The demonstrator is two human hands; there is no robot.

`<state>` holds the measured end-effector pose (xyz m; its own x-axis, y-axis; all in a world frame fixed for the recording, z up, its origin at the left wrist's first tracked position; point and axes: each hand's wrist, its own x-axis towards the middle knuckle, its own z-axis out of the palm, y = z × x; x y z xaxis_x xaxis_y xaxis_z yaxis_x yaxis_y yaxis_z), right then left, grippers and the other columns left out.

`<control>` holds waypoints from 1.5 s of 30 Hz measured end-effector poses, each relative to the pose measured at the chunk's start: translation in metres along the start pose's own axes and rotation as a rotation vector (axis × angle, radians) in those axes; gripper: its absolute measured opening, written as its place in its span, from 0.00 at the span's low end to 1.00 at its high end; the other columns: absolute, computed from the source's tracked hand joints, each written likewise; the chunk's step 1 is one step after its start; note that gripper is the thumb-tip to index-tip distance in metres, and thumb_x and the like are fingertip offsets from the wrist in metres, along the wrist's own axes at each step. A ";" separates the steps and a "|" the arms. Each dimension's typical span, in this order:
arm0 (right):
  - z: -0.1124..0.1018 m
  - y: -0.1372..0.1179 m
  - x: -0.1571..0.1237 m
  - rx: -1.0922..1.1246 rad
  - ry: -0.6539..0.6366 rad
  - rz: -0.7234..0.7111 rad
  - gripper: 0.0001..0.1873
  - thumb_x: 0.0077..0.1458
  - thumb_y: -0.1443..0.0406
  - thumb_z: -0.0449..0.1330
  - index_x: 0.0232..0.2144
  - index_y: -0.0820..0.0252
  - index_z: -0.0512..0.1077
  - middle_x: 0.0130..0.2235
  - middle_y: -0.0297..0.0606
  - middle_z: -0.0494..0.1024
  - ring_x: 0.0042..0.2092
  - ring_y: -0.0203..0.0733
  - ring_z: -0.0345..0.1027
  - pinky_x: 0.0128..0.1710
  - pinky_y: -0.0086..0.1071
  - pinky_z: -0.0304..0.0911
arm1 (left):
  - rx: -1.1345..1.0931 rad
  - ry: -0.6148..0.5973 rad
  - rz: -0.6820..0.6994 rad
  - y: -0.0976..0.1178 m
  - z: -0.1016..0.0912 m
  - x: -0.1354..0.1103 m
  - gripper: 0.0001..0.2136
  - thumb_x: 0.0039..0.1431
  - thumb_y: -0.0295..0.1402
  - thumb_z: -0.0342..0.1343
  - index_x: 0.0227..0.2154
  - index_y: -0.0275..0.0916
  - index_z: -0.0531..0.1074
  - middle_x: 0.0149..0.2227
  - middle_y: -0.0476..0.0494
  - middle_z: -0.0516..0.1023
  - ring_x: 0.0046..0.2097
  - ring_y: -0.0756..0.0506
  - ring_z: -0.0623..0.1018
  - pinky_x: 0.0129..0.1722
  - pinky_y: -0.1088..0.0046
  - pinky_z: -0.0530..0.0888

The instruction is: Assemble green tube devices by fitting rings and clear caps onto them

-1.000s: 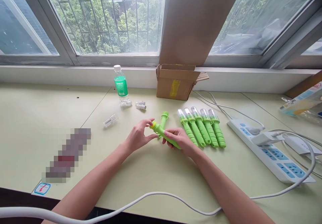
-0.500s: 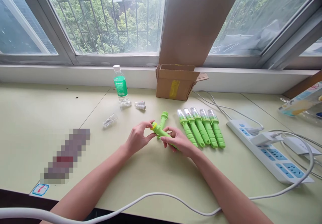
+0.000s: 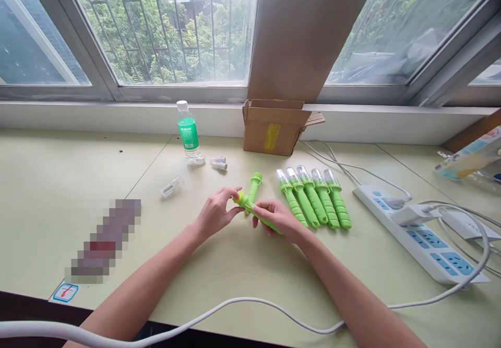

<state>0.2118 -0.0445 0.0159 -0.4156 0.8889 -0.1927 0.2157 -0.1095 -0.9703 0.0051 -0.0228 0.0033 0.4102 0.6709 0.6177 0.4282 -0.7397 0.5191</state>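
My right hand (image 3: 276, 218) is wrapped round the body of a green handle (image 3: 248, 203) with a yellow ring at its tip. My left hand (image 3: 214, 213) pinches that yellow tip from the left. Just behind them a second green handle (image 3: 254, 183) lies on the table, without a cap. To the right lies a row of several green handles with clear caps (image 3: 314, 196), side by side. A clear cap (image 3: 173, 186) lies alone to the left, and small white parts (image 3: 219, 164) lie near the bottle.
A water bottle with a green label (image 3: 188, 133) and an open cardboard box (image 3: 274, 126) stand by the window sill. A white power strip (image 3: 420, 233) with plugs and cables lies at the right. A white cable (image 3: 242, 303) runs across the table's front.
The hands have barely moved. The held handle has shifted slightly in my fingers, with my left fingers staying on its yellow tip.
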 end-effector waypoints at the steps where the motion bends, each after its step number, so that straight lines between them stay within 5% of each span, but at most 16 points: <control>1: 0.000 0.000 0.000 0.002 0.012 0.006 0.21 0.48 0.49 0.60 0.34 0.60 0.70 0.27 0.34 0.77 0.15 0.29 0.57 0.15 0.26 0.51 | 0.003 0.005 0.005 0.000 0.000 0.000 0.09 0.55 0.31 0.58 0.35 0.40 0.62 0.44 0.38 0.77 0.50 0.42 0.76 0.41 0.66 0.77; 4: 0.001 0.002 0.000 0.035 0.051 0.004 0.20 0.44 0.52 0.65 0.34 0.58 0.67 0.28 0.34 0.77 0.16 0.29 0.57 0.15 0.26 0.53 | 0.017 0.016 0.003 -0.001 0.001 -0.002 0.09 0.55 0.32 0.58 0.34 0.40 0.62 0.46 0.36 0.76 0.50 0.41 0.76 0.40 0.65 0.77; 11: 0.000 0.003 0.002 0.080 -0.034 -0.062 0.21 0.52 0.49 0.56 0.33 0.62 0.72 0.32 0.38 0.76 0.21 0.32 0.64 0.21 0.28 0.61 | 0.007 -0.040 -0.035 -0.003 0.000 -0.002 0.12 0.54 0.34 0.59 0.37 0.41 0.62 0.50 0.35 0.74 0.48 0.42 0.77 0.43 0.63 0.77; 20: 0.001 0.008 0.003 0.041 0.048 0.006 0.21 0.43 0.56 0.67 0.37 0.58 0.67 0.27 0.31 0.75 0.17 0.30 0.60 0.16 0.26 0.56 | -0.004 -0.062 -0.045 -0.006 0.001 -0.002 0.14 0.51 0.35 0.61 0.36 0.40 0.62 0.50 0.35 0.74 0.49 0.41 0.77 0.43 0.62 0.77; 32: -0.003 0.004 0.003 -0.017 -0.065 -0.095 0.21 0.56 0.50 0.54 0.32 0.62 0.75 0.30 0.37 0.75 0.22 0.31 0.62 0.21 0.26 0.58 | -0.008 -0.031 -0.039 -0.005 -0.002 -0.003 0.14 0.52 0.38 0.61 0.35 0.40 0.62 0.46 0.36 0.76 0.48 0.41 0.77 0.42 0.64 0.77; 39: -0.002 0.006 0.002 0.022 0.034 0.001 0.20 0.45 0.56 0.66 0.38 0.59 0.69 0.27 0.34 0.76 0.18 0.30 0.58 0.17 0.26 0.54 | 0.005 -0.050 -0.020 -0.008 0.000 -0.002 0.08 0.55 0.31 0.57 0.35 0.40 0.63 0.46 0.37 0.76 0.50 0.42 0.76 0.42 0.65 0.77; 45: -0.003 0.004 0.002 0.061 -0.037 -0.082 0.17 0.53 0.53 0.58 0.35 0.62 0.71 0.32 0.39 0.76 0.22 0.31 0.62 0.20 0.27 0.58 | 0.024 -0.002 0.011 -0.005 0.002 -0.002 0.12 0.55 0.32 0.58 0.38 0.40 0.62 0.48 0.37 0.75 0.49 0.42 0.77 0.43 0.64 0.77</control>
<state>0.2146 -0.0420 0.0117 -0.4620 0.8792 -0.1163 0.1261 -0.0647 -0.9899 0.0035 -0.0205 -0.0014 0.4167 0.6625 0.6224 0.4423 -0.7460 0.4979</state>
